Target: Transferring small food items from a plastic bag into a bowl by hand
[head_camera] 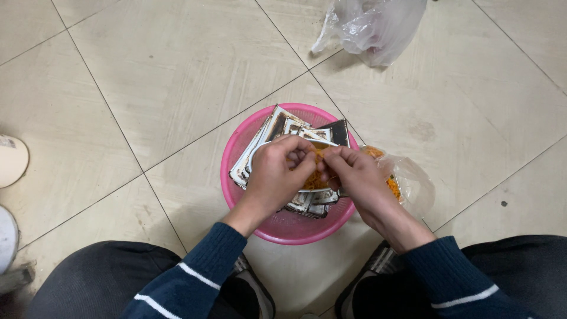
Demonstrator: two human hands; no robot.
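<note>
I see a pale tiled floor (177, 71) with dark grout lines, a pink plastic basket (283, 227) resting on it, a crumpled clear bag (372, 26) near the top edge, another clear bag (413, 186) just beside the basket, round pale objects (9, 159) at the left edge.

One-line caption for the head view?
Both hands, left hand and right hand, pinch orange shreds over a pink basket on tiled floor.

**Around the floor**

A crumpled clear plastic bag (373, 26) lies on the beige tiled floor (177, 71) near the top edge; two pale round objects (10, 159) show partly at the left edge, one above the other.
</note>
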